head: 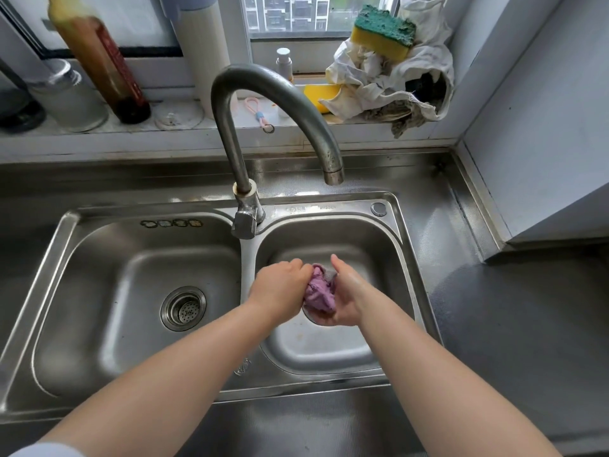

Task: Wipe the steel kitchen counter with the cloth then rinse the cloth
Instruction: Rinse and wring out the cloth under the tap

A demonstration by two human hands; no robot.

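Purple cloth (pixel 319 290) bunched between both hands' fingers (pixel 298 267), over right basin (pixel 400 258)

Home kitchen, steel double sink (pixel 66 225), tap (pixel 263 90), windowsill sponge (pixel 382 33)

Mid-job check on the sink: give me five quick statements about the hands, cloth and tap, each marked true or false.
1. Both hands hold the purple cloth. True: left hand and right hand grip it.
2. The cloth is over the left basin. False: it is over the right basin.
3. Water streams from the faucet. False: no stream shows at the spout.
4. A green and yellow sponge sits on the rags by the window. True.
5. The left basin's drain strainer is covered. False: it is bare.
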